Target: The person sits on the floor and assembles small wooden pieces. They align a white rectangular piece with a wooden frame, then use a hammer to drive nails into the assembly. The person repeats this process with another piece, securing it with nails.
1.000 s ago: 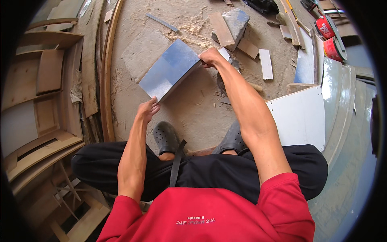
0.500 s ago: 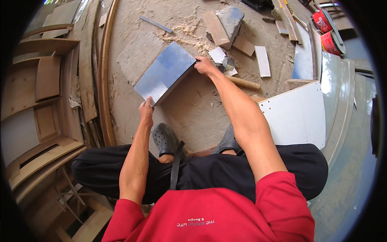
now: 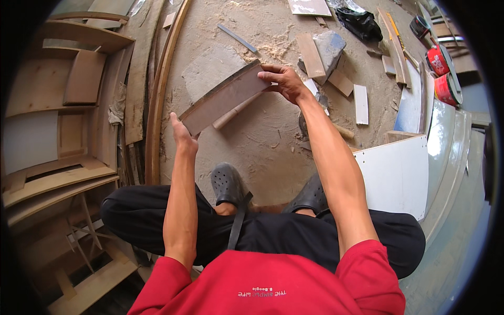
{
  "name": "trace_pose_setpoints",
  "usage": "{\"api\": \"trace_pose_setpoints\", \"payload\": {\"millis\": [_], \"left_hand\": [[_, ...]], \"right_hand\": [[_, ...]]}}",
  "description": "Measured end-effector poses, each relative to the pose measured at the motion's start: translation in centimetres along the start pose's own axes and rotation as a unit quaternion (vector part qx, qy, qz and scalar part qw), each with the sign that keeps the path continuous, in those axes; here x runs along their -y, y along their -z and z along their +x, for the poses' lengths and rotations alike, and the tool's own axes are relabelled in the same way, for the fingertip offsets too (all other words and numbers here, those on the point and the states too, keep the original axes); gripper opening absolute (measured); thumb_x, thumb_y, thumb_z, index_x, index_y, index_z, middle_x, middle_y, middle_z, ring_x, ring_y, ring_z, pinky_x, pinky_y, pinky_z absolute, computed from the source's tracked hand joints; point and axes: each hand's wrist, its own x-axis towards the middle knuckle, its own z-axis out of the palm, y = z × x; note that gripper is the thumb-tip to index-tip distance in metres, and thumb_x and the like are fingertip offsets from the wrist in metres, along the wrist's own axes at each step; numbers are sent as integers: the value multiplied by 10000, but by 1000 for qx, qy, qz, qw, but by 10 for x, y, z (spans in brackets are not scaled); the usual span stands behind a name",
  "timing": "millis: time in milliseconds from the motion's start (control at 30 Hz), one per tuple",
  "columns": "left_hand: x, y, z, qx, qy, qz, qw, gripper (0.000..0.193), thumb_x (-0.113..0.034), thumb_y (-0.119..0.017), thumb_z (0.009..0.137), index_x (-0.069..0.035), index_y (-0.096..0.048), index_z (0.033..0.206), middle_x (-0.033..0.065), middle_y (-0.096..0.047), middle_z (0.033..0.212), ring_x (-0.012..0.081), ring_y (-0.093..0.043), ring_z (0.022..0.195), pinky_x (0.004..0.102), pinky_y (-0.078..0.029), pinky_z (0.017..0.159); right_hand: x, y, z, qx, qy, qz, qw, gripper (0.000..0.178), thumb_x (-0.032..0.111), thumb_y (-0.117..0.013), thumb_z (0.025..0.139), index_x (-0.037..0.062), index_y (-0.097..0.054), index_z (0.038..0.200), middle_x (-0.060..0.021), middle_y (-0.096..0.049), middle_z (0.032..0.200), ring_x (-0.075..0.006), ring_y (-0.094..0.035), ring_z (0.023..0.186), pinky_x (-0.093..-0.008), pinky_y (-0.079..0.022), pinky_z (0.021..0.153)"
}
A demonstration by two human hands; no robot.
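Above the floor in front of my feet, I hold a shallow wooden box [image 3: 223,100] tilted, with one long brown side facing up and a dark edge along its far side. Its inside is mostly hidden from view. My left hand [image 3: 182,135] grips the near left end, thumb pointing up along it. At the far right end, my right hand [image 3: 286,84] is closed round the corner, with the thumb on the brown face. Under my right forearm, a round wooden handle [image 3: 344,131] sticks out on the floor; its other end is hidden.
A stone block [image 3: 329,47] with wood offcuts [image 3: 311,55] lies ahead to the right. The white panel [image 3: 396,173] stands by my right knee, and red tins [image 3: 446,89] sit farther right. Long planks [image 3: 163,94] and wooden cabinet frames [image 3: 84,79] line the left.
The box has been rolled over: its blue-and-white panel faced up before, and now a narrow brown side does. My right hand has shifted right and turned, its thumb now on top.
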Motion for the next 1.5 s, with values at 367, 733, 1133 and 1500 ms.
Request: {"api": "trace_pose_setpoints", "payload": {"millis": [367,733,1133,1500], "left_hand": [[-27,-14,-17,186,-37,-52,981,348,-353,-385,924,-107,-608,1027,44,-671,985,193,-589,939,384,-424,862],[-29,-32,-31,291,-66,-12,954,298,-287,-493,916,-73,-625,1076,60,-685,1021,160,-626,926,343,-492,806],[-32,-38,-35,129,-36,87,987,631,-638,-515,908,-70,-592,1172,70,-629,1073,187,-574,999,383,-460,863],[-18,-25,-3,38,-75,-15,996,467,-515,-587,931,-48,-593,947,12,-602,806,98,-531,733,285,-445,630]], "right_hand": [[46,-1,-1,-80,57,-11,995,475,210,-644,874,-49,-524,1253,-145,-623,1063,-242,-639,951,-389,-600,767],[27,22,1,-167,0,-4,986,303,282,-501,864,43,-562,1041,-116,-606,949,-232,-627,850,-415,-582,629],[38,-15,-2,-109,87,-75,987,357,230,-505,876,18,-520,1163,-108,-629,970,-197,-656,832,-368,-590,668],[60,-39,-2,-11,87,-147,985,342,160,-618,853,-11,-534,1137,-98,-630,986,-181,-651,856,-334,-587,729]]}}
